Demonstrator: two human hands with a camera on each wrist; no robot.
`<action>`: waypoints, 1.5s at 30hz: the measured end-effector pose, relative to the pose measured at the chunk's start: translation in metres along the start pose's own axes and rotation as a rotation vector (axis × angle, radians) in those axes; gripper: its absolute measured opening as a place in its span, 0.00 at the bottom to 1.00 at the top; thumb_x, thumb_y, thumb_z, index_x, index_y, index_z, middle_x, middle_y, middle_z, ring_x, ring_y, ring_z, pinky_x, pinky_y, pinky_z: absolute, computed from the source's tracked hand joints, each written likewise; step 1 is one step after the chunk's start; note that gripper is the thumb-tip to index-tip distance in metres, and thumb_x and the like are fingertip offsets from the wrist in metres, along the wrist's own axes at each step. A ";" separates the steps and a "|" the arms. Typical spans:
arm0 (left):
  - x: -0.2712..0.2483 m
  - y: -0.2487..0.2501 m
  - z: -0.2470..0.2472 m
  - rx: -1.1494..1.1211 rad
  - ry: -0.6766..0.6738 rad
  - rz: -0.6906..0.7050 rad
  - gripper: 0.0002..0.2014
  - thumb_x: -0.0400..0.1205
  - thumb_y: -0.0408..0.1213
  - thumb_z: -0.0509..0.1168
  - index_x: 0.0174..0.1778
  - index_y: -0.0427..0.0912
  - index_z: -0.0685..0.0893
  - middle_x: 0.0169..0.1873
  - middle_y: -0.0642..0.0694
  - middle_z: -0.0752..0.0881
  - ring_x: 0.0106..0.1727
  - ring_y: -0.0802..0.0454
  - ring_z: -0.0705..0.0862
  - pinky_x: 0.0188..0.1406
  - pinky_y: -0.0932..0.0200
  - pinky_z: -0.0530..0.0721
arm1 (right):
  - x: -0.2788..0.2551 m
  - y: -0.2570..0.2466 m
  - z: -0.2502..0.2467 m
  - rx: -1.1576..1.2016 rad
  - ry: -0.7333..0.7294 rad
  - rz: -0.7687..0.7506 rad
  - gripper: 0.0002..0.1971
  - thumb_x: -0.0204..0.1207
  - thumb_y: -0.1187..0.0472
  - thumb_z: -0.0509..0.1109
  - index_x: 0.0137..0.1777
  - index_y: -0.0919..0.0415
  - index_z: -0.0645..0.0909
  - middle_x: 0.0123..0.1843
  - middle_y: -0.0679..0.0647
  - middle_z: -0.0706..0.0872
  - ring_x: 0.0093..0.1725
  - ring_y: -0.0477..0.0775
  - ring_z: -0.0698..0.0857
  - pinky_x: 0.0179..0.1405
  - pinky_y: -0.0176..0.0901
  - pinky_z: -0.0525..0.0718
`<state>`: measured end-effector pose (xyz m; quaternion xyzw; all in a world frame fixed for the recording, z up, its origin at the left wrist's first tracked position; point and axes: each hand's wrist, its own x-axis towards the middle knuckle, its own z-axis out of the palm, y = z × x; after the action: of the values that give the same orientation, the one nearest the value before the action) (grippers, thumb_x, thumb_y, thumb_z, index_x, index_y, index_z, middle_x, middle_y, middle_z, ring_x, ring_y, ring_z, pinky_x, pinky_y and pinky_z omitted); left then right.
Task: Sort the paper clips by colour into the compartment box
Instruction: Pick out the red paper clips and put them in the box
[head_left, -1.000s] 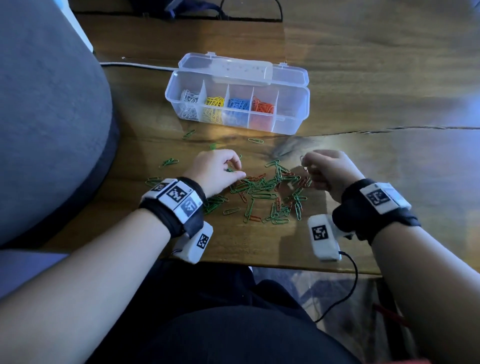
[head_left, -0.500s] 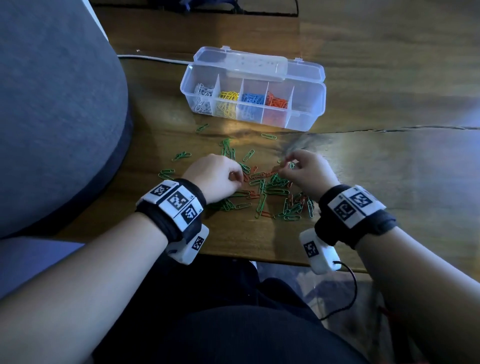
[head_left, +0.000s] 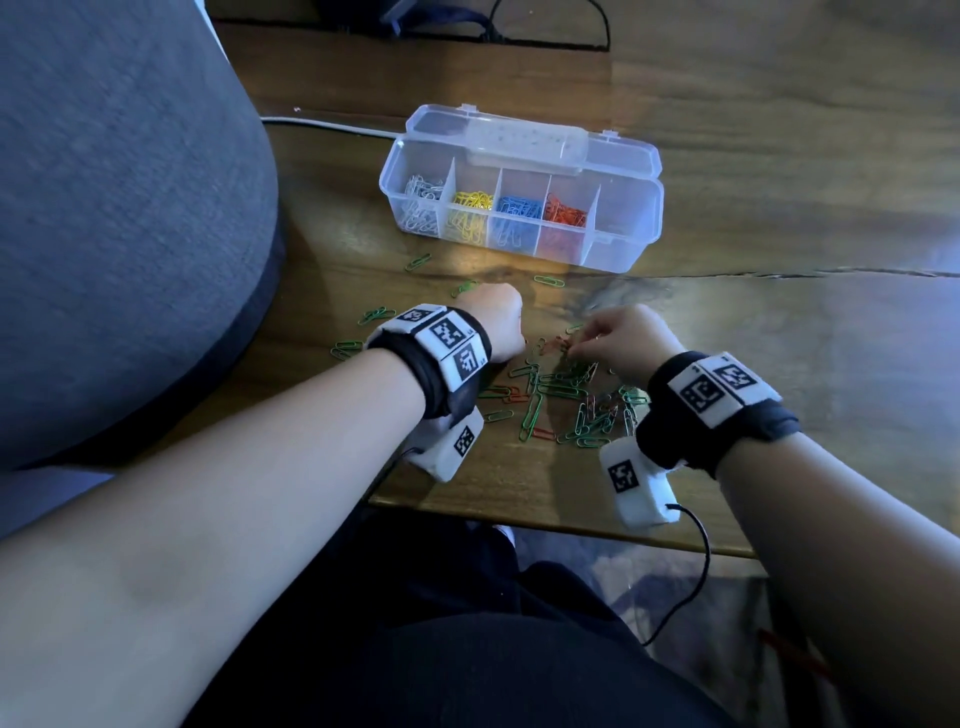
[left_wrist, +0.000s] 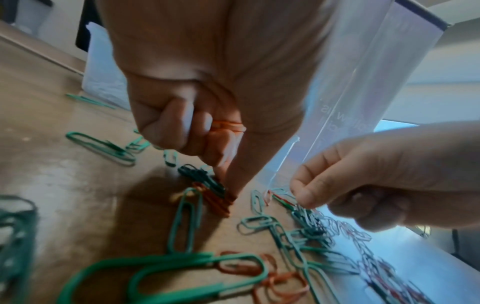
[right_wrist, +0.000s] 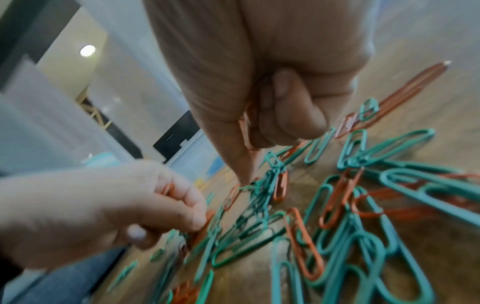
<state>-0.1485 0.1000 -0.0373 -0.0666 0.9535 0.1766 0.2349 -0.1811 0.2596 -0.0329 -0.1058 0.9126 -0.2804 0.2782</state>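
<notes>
A clear compartment box stands open at the back of the table, with white, yellow, blue and orange clips in separate compartments and its rightmost compartment bare. Green and orange paper clips lie scattered in front of it. My left hand is curled at the pile's left edge. It holds orange clips in its folded fingers, one fingertip pressing on more orange clips. My right hand pinches at the pile's far edge and keeps an orange clip tucked in its curled fingers.
A grey cushion fills the left side. A white cable runs behind the box. The table's near edge is just below my wrists, and a crack runs across the wood at the right.
My right hand came down from the right onto the pile and now pinches there. My left hand slid forward along the pile's left edge. The head view shifted.
</notes>
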 end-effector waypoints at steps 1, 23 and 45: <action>0.001 -0.002 0.000 -0.012 -0.005 0.007 0.08 0.78 0.33 0.64 0.35 0.38 0.85 0.37 0.43 0.86 0.41 0.43 0.84 0.41 0.54 0.82 | -0.002 0.003 -0.003 0.084 0.001 0.027 0.03 0.71 0.66 0.74 0.41 0.66 0.83 0.31 0.49 0.81 0.22 0.44 0.80 0.13 0.29 0.72; -0.041 -0.048 -0.010 -1.413 -0.013 -0.134 0.15 0.80 0.24 0.49 0.31 0.36 0.76 0.26 0.45 0.73 0.25 0.55 0.66 0.16 0.67 0.63 | -0.004 0.015 -0.006 0.465 0.026 0.045 0.06 0.70 0.65 0.76 0.34 0.55 0.84 0.32 0.52 0.81 0.21 0.45 0.75 0.19 0.35 0.80; -0.039 -0.022 0.006 0.057 -0.010 0.144 0.03 0.81 0.37 0.62 0.44 0.45 0.80 0.33 0.56 0.77 0.43 0.50 0.79 0.37 0.57 0.74 | -0.070 0.005 0.039 -0.323 -0.054 -0.232 0.07 0.74 0.58 0.68 0.49 0.55 0.86 0.42 0.51 0.87 0.43 0.51 0.84 0.43 0.37 0.79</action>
<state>-0.1068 0.0834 -0.0300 0.0096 0.9593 0.1661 0.2282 -0.1018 0.2704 -0.0313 -0.2608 0.9197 -0.1576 0.2478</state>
